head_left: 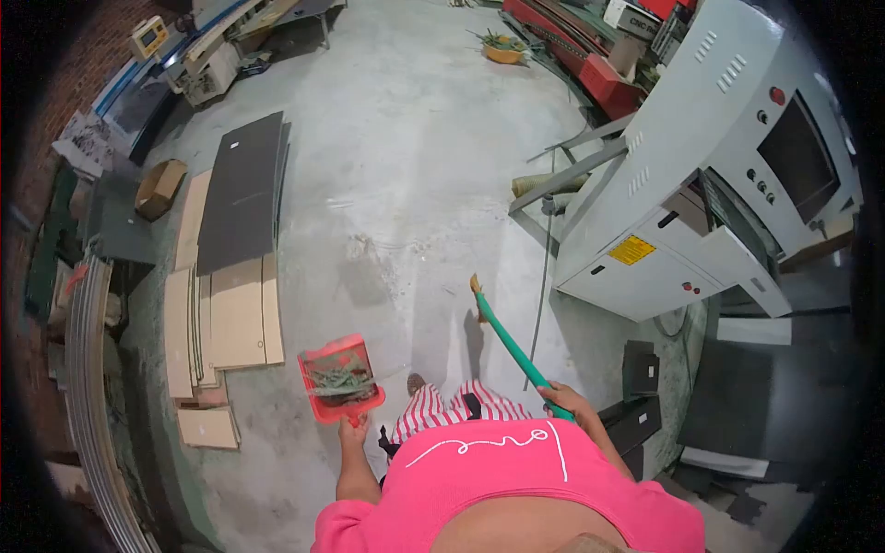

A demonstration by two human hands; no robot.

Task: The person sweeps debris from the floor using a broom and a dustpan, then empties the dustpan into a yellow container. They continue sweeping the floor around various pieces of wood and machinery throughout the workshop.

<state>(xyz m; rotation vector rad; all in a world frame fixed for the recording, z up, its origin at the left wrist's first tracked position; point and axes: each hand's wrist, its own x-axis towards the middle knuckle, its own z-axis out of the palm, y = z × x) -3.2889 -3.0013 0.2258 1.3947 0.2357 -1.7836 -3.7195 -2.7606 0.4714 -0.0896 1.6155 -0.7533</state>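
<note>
At the left of the frame, pale boards (230,313) lie flat in a stack under a dark sheet (241,189), pushed to the side so the middle of the concrete floor (406,166) is free. Lower centre-left, the left hand (353,431) has its fingers wrapped round the grip of a red dustpan (339,378). The pan is held off the floor and roughly level, which keeps the greenish scraps (337,380) in it. Right of centre, the right hand (562,401) has its fingers closed on the green handle of a broom (516,352). The handle slants away so the head rests on the floor ahead. A grey machine (701,184) fills the upper right.
</note>
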